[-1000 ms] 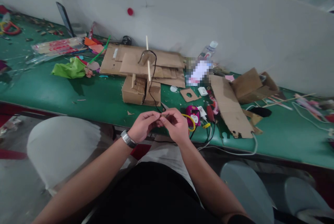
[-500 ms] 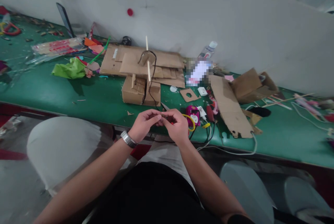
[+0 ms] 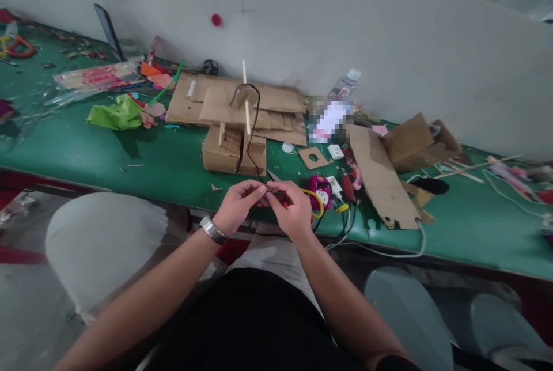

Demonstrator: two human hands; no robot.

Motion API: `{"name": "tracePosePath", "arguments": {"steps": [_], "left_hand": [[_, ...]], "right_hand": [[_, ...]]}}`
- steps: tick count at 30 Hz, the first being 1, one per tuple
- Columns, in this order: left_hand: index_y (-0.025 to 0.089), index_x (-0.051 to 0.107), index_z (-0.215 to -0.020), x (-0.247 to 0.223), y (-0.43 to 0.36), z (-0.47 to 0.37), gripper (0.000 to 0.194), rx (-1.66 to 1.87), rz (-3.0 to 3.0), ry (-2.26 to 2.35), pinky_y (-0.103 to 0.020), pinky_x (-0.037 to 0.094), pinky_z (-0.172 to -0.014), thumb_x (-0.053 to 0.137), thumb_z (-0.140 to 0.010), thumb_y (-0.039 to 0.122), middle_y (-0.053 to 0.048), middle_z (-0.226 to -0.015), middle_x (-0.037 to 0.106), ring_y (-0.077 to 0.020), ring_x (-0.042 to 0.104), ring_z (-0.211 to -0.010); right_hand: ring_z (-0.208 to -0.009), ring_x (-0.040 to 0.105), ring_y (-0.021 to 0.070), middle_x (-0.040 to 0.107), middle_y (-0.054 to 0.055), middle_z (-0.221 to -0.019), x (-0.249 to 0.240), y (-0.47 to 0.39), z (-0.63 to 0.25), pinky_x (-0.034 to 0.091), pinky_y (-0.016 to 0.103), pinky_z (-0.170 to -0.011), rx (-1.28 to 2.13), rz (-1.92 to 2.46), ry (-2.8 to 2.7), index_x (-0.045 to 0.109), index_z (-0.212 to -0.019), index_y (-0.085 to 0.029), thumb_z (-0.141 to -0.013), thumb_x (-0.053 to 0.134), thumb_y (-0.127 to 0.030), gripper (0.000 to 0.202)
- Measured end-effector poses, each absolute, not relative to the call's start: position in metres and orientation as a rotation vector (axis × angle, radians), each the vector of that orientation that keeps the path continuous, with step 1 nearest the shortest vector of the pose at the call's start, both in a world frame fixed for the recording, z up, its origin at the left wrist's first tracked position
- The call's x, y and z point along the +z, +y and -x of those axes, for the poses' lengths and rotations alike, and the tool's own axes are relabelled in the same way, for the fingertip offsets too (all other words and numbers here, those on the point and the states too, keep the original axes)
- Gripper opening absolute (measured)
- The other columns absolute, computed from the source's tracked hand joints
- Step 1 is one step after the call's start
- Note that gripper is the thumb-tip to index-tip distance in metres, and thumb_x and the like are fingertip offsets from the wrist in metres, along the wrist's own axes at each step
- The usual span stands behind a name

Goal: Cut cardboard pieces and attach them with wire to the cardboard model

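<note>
My left hand [image 3: 239, 201] and my right hand [image 3: 291, 207] meet at the table's front edge, thumbs and fingertips pinched together. Whatever lies between them is small and mostly covered by the fingers. A black cord [image 3: 258, 112] hangs from a round cardboard piece [image 3: 244, 96] on a wooden stick [image 3: 247, 117] and runs down toward my fingertips. Just beyond my hands stands a small cardboard box [image 3: 216, 155], with the stick rising above it. Close to my right hand are a yellow ring [image 3: 318, 203] and a magenta glue gun-like object [image 3: 318, 186], its kind unclear.
Flat cardboard sheets [image 3: 185, 107] lie behind the box. To the right are a cardboard panel [image 3: 375, 172], an open carton [image 3: 410, 140] and a white cable [image 3: 421, 244]. Green crumpled material [image 3: 116, 113] lies left. A clear bottle [image 3: 345, 82] stands near the wall.
My fingertips have shifted slightly against each other, the right thumb moving a little toward the left one. Both hands stay in the same place, and the things on the table have not moved.
</note>
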State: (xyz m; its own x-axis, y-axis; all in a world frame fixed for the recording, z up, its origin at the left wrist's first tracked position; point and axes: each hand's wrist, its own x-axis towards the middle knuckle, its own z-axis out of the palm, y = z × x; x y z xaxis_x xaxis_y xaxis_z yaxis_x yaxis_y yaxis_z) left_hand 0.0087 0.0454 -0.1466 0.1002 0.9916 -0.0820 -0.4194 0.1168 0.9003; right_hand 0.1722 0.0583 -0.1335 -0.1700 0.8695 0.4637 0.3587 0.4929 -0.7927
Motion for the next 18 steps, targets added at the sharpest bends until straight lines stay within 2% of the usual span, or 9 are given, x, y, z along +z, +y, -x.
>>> {"name": "tracePosePath", "arguments": {"steps": [4,7,10,13,18], "left_hand": [[0.014,0.079,-0.097,-0.1452,0.0448,-0.0086,0.033,1.252,-0.864,0.867,-0.028,0.054,-0.075,0.085,-0.085,0.045,-0.007,-0.086,0.076,-0.0144,0.067,-0.076],[0.014,0.078,-0.094,-0.1429,0.0441,-0.0088,0.035,1.268,-0.867,0.891,-0.027,0.054,-0.074,0.086,-0.084,0.047,-0.007,-0.087,0.076,-0.0136,0.066,-0.075],[0.014,0.078,-0.093,-0.1412,0.0438,-0.0088,0.036,1.267,-0.886,0.893,-0.027,0.053,-0.073,0.085,-0.084,0.048,-0.005,-0.084,0.075,-0.0133,0.065,-0.075],[0.014,0.077,-0.092,-0.1410,0.0443,-0.0088,0.036,1.266,-0.911,0.902,-0.027,0.053,-0.073,0.084,-0.085,0.049,-0.004,-0.081,0.073,-0.0131,0.064,-0.074],[0.014,0.078,-0.092,-0.1417,0.0446,-0.0087,0.036,1.251,-0.927,0.908,-0.027,0.052,-0.072,0.085,-0.084,0.048,-0.003,-0.080,0.072,-0.0125,0.062,-0.073]], "right_hand": [[-0.080,0.070,0.0179,0.075,0.005,-0.097,-0.1333,0.0567,-0.1739,0.059,0.031,-0.068,0.658,1.029,-1.751,0.078,-0.111,-0.023,-0.094,0.073,-0.021,0.017],[-0.078,0.069,0.0173,0.074,0.006,-0.099,-0.1320,0.0552,-0.1752,0.058,0.030,-0.064,0.660,0.975,-1.775,0.076,-0.117,-0.024,-0.094,0.072,-0.019,0.023],[-0.084,0.070,0.0191,0.074,0.007,-0.104,-0.1298,0.0544,-0.1759,0.060,0.031,-0.067,0.653,0.931,-1.825,0.076,-0.122,-0.025,-0.095,0.070,-0.017,0.030],[-0.087,0.071,0.0200,0.074,0.007,-0.103,-0.1280,0.0545,-0.1754,0.061,0.033,-0.071,0.627,0.935,-1.832,0.077,-0.119,-0.026,-0.094,0.069,-0.015,0.028],[-0.084,0.070,0.0193,0.073,0.006,-0.098,-0.1278,0.0551,-0.1737,0.059,0.032,-0.069,0.615,0.961,-1.793,0.078,-0.114,-0.025,-0.094,0.068,-0.014,0.025]]}}
